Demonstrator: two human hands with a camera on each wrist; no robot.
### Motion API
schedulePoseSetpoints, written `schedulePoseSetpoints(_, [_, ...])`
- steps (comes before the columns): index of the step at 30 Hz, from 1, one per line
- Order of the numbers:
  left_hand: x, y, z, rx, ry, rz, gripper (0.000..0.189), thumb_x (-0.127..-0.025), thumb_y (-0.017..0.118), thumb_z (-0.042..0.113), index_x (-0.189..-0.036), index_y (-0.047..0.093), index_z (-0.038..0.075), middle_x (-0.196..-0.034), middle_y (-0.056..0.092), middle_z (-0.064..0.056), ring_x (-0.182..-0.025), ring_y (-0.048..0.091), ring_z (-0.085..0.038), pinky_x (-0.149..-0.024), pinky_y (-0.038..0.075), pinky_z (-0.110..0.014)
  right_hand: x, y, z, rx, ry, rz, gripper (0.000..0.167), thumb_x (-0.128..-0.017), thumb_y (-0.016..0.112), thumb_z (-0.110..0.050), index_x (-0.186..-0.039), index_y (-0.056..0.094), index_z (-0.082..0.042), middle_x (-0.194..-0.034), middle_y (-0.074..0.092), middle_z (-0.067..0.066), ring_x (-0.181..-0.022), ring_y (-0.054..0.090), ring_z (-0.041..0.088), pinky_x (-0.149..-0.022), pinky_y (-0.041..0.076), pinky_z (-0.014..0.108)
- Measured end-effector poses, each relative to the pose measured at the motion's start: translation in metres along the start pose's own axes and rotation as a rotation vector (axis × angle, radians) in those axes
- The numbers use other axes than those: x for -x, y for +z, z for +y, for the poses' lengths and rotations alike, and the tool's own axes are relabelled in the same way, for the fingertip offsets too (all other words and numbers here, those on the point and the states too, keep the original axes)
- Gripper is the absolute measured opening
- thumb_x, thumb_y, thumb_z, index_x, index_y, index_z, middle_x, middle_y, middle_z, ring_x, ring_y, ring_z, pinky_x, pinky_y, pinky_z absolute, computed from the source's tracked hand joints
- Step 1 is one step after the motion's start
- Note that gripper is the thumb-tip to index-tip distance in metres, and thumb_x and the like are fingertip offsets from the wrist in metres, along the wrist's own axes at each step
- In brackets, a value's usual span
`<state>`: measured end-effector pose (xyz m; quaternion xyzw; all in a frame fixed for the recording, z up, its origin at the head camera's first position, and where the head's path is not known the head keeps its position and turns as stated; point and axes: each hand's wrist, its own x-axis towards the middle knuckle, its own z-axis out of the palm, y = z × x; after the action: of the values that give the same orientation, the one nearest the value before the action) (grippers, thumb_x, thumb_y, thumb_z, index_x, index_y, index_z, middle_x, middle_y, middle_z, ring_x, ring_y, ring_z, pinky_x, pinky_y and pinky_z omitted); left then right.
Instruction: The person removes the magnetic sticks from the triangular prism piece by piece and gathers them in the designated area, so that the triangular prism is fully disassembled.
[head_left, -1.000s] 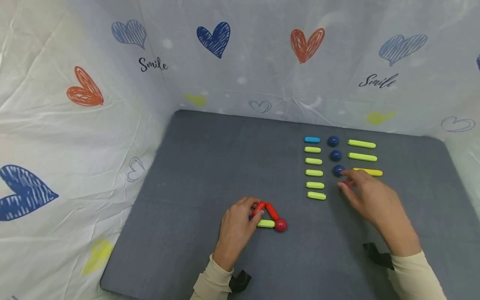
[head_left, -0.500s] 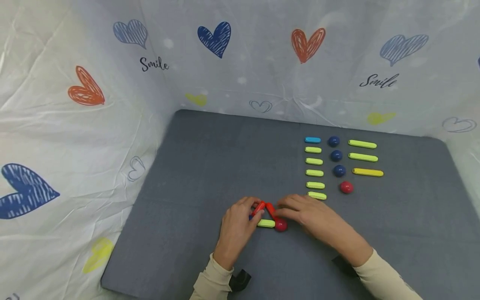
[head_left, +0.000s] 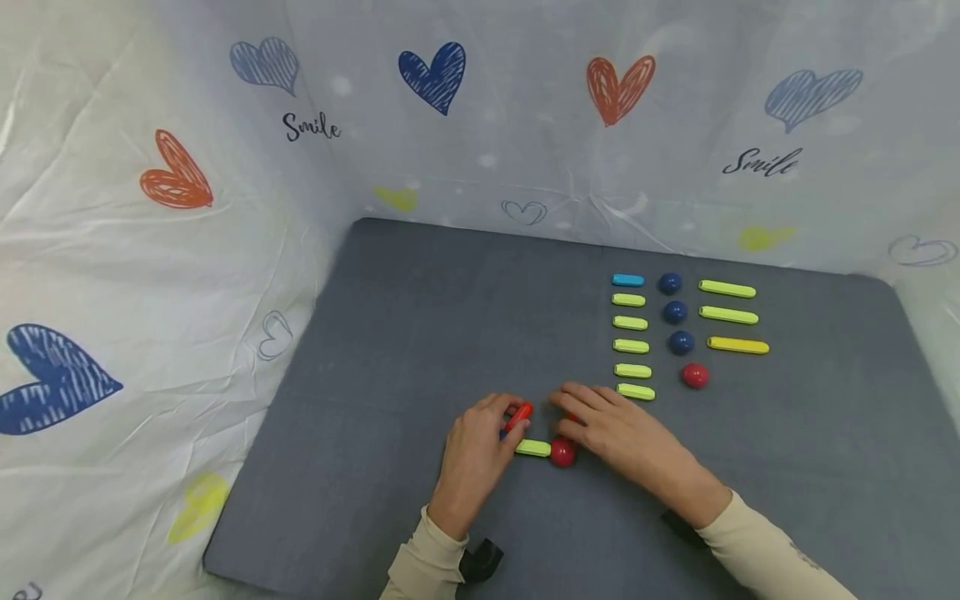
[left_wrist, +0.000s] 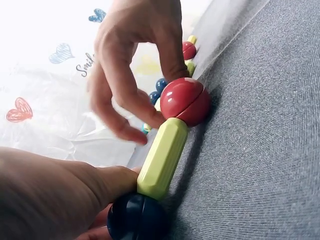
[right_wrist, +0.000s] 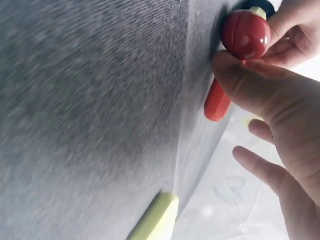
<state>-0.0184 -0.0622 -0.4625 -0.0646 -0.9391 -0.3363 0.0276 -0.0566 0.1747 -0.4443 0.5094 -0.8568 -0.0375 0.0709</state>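
Low in the middle of the head view, my left hand (head_left: 474, 450) grips a dark blue ball (left_wrist: 137, 217), mostly hidden there. A red magnetic rod (head_left: 520, 416) angles up from beside its fingers. From the blue ball a short yellow-green rod (head_left: 533, 448) runs to a glossy red ball (head_left: 563, 452). My right hand (head_left: 626, 433) pinches a second red rod (right_wrist: 217, 102) between thumb and finger, close against that red ball. This rod's far end sticks out past the thumb in the right wrist view; the head view mostly hides it.
Right of the hands, short yellow-green rods (head_left: 632, 347) form a column topped by a light blue rod (head_left: 627, 280). Beside it stand several dark blue balls (head_left: 681, 342) and a red ball (head_left: 695, 375). Longer yellow-green rods (head_left: 729, 315) and a yellow rod (head_left: 738, 345) lie farther right on the grey table (head_left: 420, 317).
My right hand has left the loose red ball and come left to the joined pieces. The second red rod has swung rightward, away from the first one's tip. My left hand stays put.
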Motion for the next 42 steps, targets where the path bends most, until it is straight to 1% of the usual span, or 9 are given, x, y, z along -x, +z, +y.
schedulePoseSetpoints(3, [0.000, -0.001, 0.000, -0.002, -0.003, 0.005, 0.027, -0.093, 0.086, 0.024, -0.117, 0.077, 0.015, -0.105, 0.075, 0.000, -0.071, 0.061, -0.009, -0.059, 0.050, -0.025, 0.006, 0.000, 0.002, -0.020, 0.010, 0.025, 0.031, -0.087, 0.089, -0.015, -0.112, 0.073, -0.020, -0.133, 0.066, 0.005, -0.130, 0.057, 0.026, -0.110, 0.048, 0.043])
schedulePoseSetpoints(7, [0.000, -0.001, 0.001, 0.002, -0.012, 0.005, 0.028, -0.093, 0.086, 0.024, -0.117, 0.077, 0.015, -0.107, 0.075, 0.000, -0.071, 0.061, -0.010, -0.059, 0.050, -0.026, 0.014, 0.001, 0.003, -0.077, 0.031, 0.063, 0.023, -0.092, 0.086, -0.028, -0.109, 0.073, -0.020, -0.111, 0.068, -0.002, -0.110, 0.061, 0.019, -0.101, 0.052, 0.039])
schedulePoseSetpoints(10, [0.001, -0.001, 0.001, 0.007, -0.015, 0.006, 0.028, -0.093, 0.086, 0.023, -0.118, 0.077, 0.015, -0.106, 0.075, 0.000, -0.072, 0.062, -0.010, -0.059, 0.050, -0.026, 0.018, 0.003, 0.001, -0.152, 0.063, 0.093, 0.020, -0.093, 0.084, -0.030, -0.107, 0.073, -0.021, -0.100, 0.066, -0.005, -0.097, 0.061, 0.016, -0.092, 0.054, 0.037])
schedulePoseSetpoints(13, [0.001, -0.001, 0.001, 0.008, -0.016, 0.013, 0.027, -0.092, 0.086, 0.023, -0.117, 0.077, 0.015, -0.105, 0.074, 0.001, -0.073, 0.063, -0.010, -0.059, 0.051, -0.026, 0.022, 0.004, -0.002, -0.219, 0.094, 0.128, 0.021, -0.092, 0.085, -0.030, -0.106, 0.074, -0.020, -0.096, 0.066, -0.007, -0.089, 0.061, 0.015, -0.084, 0.055, 0.036])
schedulePoseSetpoints(17, [0.001, 0.000, 0.001, 0.005, -0.021, 0.028, 0.027, -0.092, 0.087, 0.023, -0.116, 0.077, 0.015, -0.103, 0.074, 0.001, -0.074, 0.063, -0.010, -0.060, 0.051, -0.026, 0.025, 0.005, -0.007, -0.272, 0.133, 0.151, 0.021, -0.091, 0.085, -0.029, -0.107, 0.075, -0.019, -0.094, 0.067, -0.007, -0.085, 0.061, 0.013, -0.080, 0.056, 0.037])
schedulePoseSetpoints(23, [0.001, 0.000, 0.002, 0.016, -0.024, 0.034, 0.027, -0.092, 0.086, 0.023, -0.117, 0.077, 0.014, -0.104, 0.074, 0.000, -0.076, 0.065, -0.012, -0.061, 0.052, -0.027, 0.028, 0.008, -0.012, -0.298, 0.184, 0.145, 0.021, -0.092, 0.085, -0.030, -0.108, 0.076, -0.019, -0.094, 0.067, -0.007, -0.083, 0.060, 0.012, -0.078, 0.056, 0.037])
schedulePoseSetpoints(32, [0.001, 0.001, 0.002, 0.017, -0.021, 0.032, 0.028, -0.092, 0.086, 0.023, -0.117, 0.077, 0.015, -0.104, 0.074, 0.001, -0.077, 0.064, -0.011, -0.061, 0.052, -0.026, 0.031, 0.010, -0.013, -0.307, 0.196, 0.166, 0.022, -0.090, 0.086, -0.028, -0.107, 0.077, -0.019, -0.090, 0.064, -0.008, -0.080, 0.058, 0.010, -0.073, 0.055, 0.034])
schedulePoseSetpoints(37, [0.001, 0.003, 0.003, 0.030, -0.018, 0.027, 0.028, -0.093, 0.086, 0.024, -0.118, 0.077, 0.014, -0.104, 0.074, 0.001, -0.078, 0.065, -0.011, -0.061, 0.051, -0.025, 0.037, 0.007, -0.008, -0.285, 0.215, 0.168, 0.025, -0.087, 0.089, -0.027, -0.106, 0.076, -0.019, -0.089, 0.063, -0.008, -0.079, 0.059, 0.011, -0.072, 0.056, 0.034])
schedulePoseSetpoints(42, [0.002, 0.003, 0.003, 0.039, -0.017, 0.026, 0.028, -0.092, 0.086, 0.023, -0.118, 0.078, 0.014, -0.106, 0.075, 0.001, -0.080, 0.066, -0.011, -0.063, 0.053, -0.025, 0.046, 0.001, 0.001, -0.235, 0.282, 0.198, 0.031, -0.083, 0.092, -0.029, -0.109, 0.078, -0.020, -0.088, 0.063, -0.007, -0.076, 0.059, 0.012, -0.071, 0.056, 0.036])
